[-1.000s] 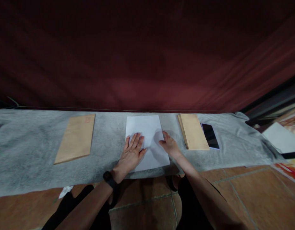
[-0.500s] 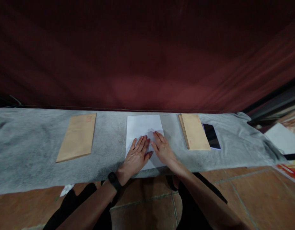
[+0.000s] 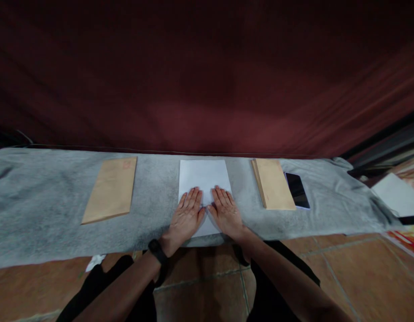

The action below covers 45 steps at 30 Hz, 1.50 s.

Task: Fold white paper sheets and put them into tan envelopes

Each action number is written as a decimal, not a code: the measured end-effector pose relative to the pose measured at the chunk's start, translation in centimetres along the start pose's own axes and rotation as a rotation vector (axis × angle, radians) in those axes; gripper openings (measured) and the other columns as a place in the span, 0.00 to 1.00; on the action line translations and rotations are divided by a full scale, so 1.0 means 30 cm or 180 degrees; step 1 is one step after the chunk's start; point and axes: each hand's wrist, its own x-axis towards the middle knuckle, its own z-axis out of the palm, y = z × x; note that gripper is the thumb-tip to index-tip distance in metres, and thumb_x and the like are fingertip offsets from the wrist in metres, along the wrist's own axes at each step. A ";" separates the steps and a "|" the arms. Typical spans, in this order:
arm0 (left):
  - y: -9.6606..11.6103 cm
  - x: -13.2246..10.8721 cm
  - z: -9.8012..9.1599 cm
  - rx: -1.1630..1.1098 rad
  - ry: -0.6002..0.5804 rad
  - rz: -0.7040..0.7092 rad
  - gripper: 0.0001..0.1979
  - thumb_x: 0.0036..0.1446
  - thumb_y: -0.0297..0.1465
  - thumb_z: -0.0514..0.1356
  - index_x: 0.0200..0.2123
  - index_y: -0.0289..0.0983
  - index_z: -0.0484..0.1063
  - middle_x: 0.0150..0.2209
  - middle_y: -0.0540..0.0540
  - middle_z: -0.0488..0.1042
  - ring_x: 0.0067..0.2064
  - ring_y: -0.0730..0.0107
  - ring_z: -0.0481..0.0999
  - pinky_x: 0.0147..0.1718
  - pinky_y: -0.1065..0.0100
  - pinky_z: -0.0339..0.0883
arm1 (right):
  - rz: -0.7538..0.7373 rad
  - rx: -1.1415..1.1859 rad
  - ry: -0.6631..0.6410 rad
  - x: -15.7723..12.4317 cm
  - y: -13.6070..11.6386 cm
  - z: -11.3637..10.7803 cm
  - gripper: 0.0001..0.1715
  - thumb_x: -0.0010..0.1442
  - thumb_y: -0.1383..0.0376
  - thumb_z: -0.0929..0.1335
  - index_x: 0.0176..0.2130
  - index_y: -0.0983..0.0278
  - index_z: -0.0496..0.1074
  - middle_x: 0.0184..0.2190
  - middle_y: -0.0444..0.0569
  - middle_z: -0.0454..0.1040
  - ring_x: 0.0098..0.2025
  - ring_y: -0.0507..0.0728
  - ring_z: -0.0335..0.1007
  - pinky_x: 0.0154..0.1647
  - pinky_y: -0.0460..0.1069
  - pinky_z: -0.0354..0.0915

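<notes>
A white sheet of paper (image 3: 203, 174) lies on the grey cloth (image 3: 156, 192) in the middle. My left hand (image 3: 188, 214), with a black band on its wrist, rests flat on the sheet's left part, fingers stretched forward. On the right part lies my right hand (image 3: 226, 213), palm down with its fingers extended. Both thumbs point inward and nearly meet. Neither hand holds anything.
A brown envelope (image 3: 111, 190) lies at the left. To the right are stacked brown envelopes (image 3: 274, 183) beside a dark phone (image 3: 297, 190). A dark red curtain (image 3: 207, 89) hangs behind the cloth. White crumpled tissue (image 3: 95, 262) is on the tiled floor.
My hands have moved apart, my left hand slightly to the left. My right hand's fingers now point more straight forward. The view has shifted slightly.
</notes>
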 end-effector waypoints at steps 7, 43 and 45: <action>-0.054 -0.013 -0.013 0.0156 -0.0084 -0.0363 0.32 0.69 0.39 0.44 0.69 0.25 0.54 0.70 0.33 0.54 0.72 0.55 0.50 0.70 0.50 0.47 | 0.0183 -0.0144 -0.0025 0.000 0.062 -0.007 0.36 0.73 0.54 0.57 0.71 0.70 0.52 0.71 0.60 0.54 0.72 0.64 0.50 0.71 0.61 0.49; 0.058 -0.088 -0.014 -0.0206 -0.0111 0.0143 0.29 0.68 0.34 0.46 0.69 0.27 0.53 0.71 0.35 0.53 0.73 0.57 0.48 0.70 0.50 0.49 | -0.0279 0.0220 -0.0286 -0.072 -0.009 -0.051 0.35 0.72 0.55 0.59 0.71 0.68 0.52 0.71 0.56 0.53 0.73 0.61 0.48 0.73 0.60 0.48; 0.041 -0.086 -0.013 -0.0185 -0.0071 0.0064 0.29 0.69 0.34 0.46 0.69 0.27 0.54 0.71 0.34 0.53 0.73 0.56 0.48 0.70 0.51 0.50 | -0.0184 0.0164 -0.0306 -0.069 0.005 -0.051 0.36 0.72 0.55 0.59 0.71 0.69 0.52 0.71 0.56 0.53 0.73 0.61 0.48 0.73 0.60 0.47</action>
